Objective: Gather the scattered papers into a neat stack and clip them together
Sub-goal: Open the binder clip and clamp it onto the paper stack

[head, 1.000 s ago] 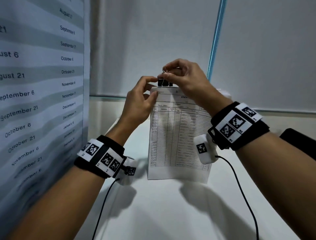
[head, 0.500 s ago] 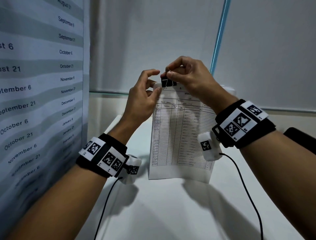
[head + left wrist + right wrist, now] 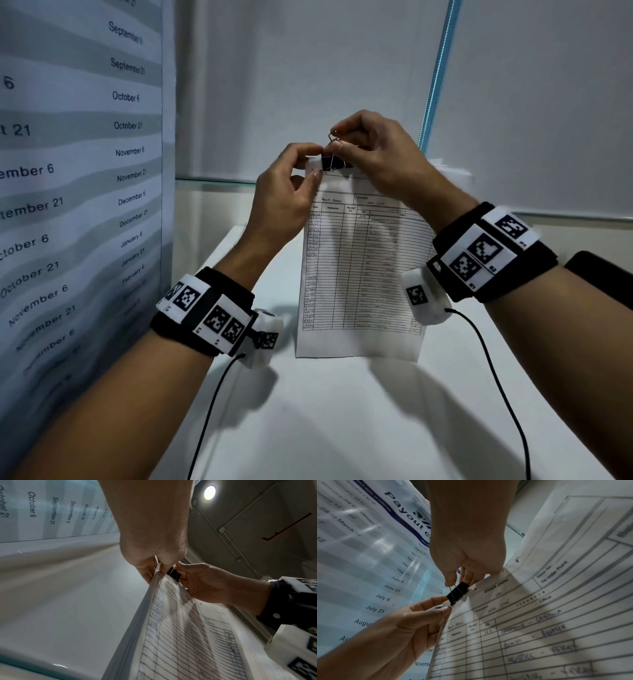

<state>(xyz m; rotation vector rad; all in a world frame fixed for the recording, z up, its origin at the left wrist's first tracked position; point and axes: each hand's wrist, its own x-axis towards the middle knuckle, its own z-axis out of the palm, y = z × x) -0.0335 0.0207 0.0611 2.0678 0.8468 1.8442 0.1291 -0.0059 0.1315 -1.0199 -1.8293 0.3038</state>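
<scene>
Tabletop point(image 3: 342, 428) is plain white, bounded at left by a payout-date poster point(image 3: 85, 171) and behind by pale panels with a teal strip point(image 3: 438, 68). I see the stock-card stack point(image 3: 359, 274) held upright above it. Left hand point(image 3: 284, 198) pinches its top corner; right hand point(image 3: 376, 154) pinches the wire handles of the black binder clip point(image 3: 334, 163) seated on the top edge.

A white table point(image 3: 342, 428) is sitting beside a wall chart point(image 3: 78, 205). Two thin black cables point(image 3: 496, 377) are trailing over it, and at its far right corner more paper point(image 3: 452, 169) is lying.
</scene>
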